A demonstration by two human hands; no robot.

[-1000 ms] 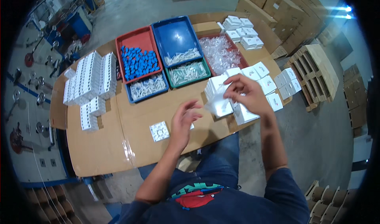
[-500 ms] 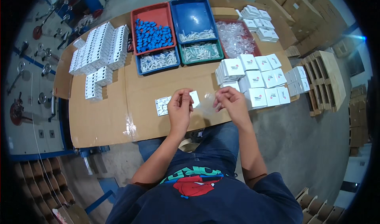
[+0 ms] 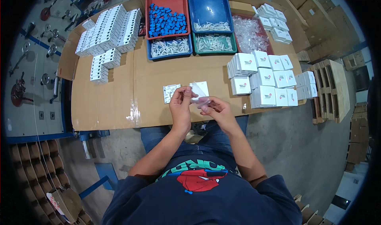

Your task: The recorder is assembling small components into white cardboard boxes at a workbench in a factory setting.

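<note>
Between my two hands, above the table's near edge, is a small clear plastic bag [image 3: 203,102]. My left hand [image 3: 181,110] pinches at its left side with thumb and fingers closed. My right hand [image 3: 220,114] grips its other end, fingertips together. Whether anything small is inside the bag or hidden in my left fingers, I cannot tell. Just beyond my left hand lies a white plastic plate with cut-outs [image 3: 171,93]. A plain white square piece [image 3: 201,86] lies beside it, partly behind the bag and my fingers.
Far trays hold blue parts [image 3: 166,20], white plugs [image 3: 170,47] and clear bags [image 3: 251,32]; a blue tray [image 3: 210,6] stands above a green one [image 3: 216,51]. White boxes are stacked at left [image 3: 105,34] and right [image 3: 264,80]. A wooden pallet [image 3: 331,92] stands beyond the table.
My hands have come closer together, the right moving left and slightly down with the bag. The view has shifted, so the table sits higher in the picture.
</note>
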